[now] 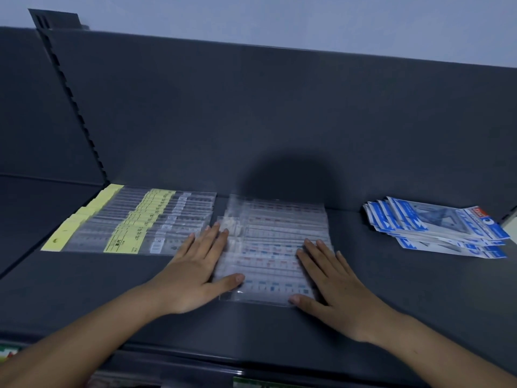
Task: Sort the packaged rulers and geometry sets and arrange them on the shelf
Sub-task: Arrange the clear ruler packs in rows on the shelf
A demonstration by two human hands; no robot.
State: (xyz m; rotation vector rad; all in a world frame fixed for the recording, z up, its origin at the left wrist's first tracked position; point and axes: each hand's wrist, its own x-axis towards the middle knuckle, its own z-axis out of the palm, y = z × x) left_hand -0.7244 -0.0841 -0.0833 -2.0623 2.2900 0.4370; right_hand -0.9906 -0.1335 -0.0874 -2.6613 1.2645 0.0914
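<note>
Both arms outstretched, left hand [195, 264] and right hand [333, 278] flat, fingers [215, 233] straight.

I see a dark grey shelf [391, 289] with three groups lying flat on it. At the left is an overlapping row of yellow-labelled ruler packs [134, 222]. Just beside them, in the middle, are clear ruler packs [274, 242] with red and blue marks. Well apart at the right lies a loose pile of blue-and-white geometry set packs [436, 228].
</note>
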